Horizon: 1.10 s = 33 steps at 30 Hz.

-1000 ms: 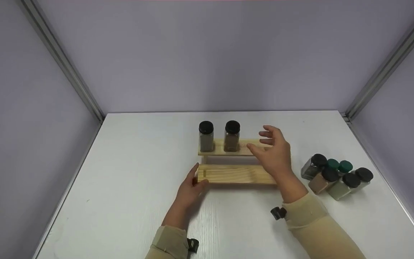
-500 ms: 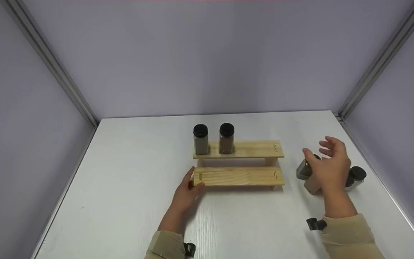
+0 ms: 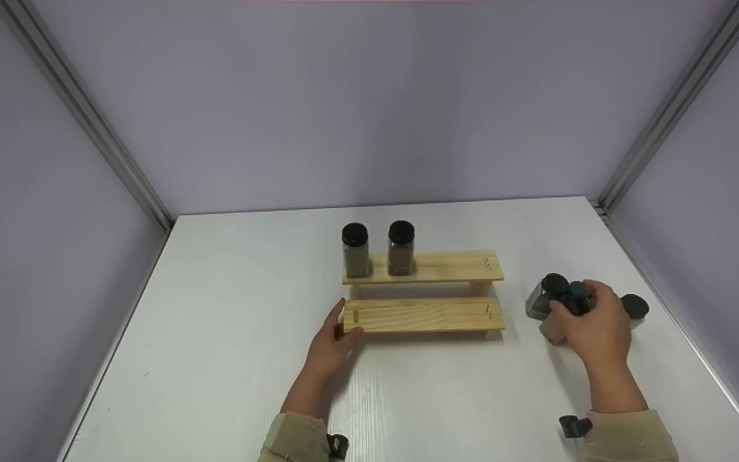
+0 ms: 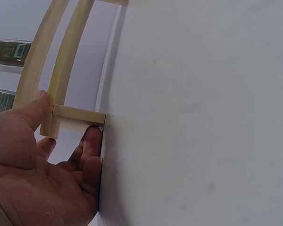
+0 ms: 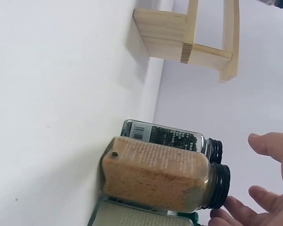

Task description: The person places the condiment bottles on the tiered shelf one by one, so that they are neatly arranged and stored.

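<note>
My left hand holds the left end of a two-tier wooden spice rack, thumb on the lower shelf's front edge and fingers by its end leg, as the left wrist view shows. On the upper shelf stand a greenish spice jar and a brown spice jar, both black-capped. My right hand is over a cluster of spice jars to the right. In the right wrist view its thumb and fingers are spread around the black cap of an orange-brown spice jar, the thumb apart from it. The hand hides several jars.
Beside that jar stand a dark-filled spice jar, a green-capped jar and, farther right, another black-capped jar. All rest on a white table. Pale panels close off the back and both sides.
My right hand has moved right from the upper shelf and come down over the jar cluster. My left hand stays at the rack's left end. The head view has shifted slightly.
</note>
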Tool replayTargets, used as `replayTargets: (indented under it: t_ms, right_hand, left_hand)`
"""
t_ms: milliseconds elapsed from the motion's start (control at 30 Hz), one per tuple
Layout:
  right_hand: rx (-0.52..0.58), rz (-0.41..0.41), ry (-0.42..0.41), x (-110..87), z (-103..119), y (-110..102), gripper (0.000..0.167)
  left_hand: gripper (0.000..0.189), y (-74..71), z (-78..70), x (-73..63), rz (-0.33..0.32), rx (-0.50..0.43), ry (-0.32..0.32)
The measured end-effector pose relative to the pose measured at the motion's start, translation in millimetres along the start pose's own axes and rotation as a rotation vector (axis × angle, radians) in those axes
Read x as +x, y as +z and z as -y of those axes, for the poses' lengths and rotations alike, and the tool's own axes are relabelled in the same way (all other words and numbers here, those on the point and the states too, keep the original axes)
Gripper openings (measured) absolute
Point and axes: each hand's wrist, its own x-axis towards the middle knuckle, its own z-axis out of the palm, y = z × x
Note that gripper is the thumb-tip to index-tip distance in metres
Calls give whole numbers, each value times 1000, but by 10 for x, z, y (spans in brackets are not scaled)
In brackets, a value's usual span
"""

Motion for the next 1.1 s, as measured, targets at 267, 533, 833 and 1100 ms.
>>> replayTargets:
  t_ms: [267, 533, 833, 1100]
  right_hand:
    - [-55, 46, -10, -35, -44, 22, 72]
    - [-53, 78, -24, -160, -16, 57, 71]
    - [130, 113, 4, -239, -159, 36, 91]
    - [206, 252, -39, -191, -410, 112, 97]
  left_hand:
    - [78, 17, -12, 32, 3, -4, 16]
    - [78, 19, -47, 38, -13, 0, -3]
    - [77, 35, -27, 34, -7, 7, 1]
    - [76, 24, -36, 29, 4, -9, -7]
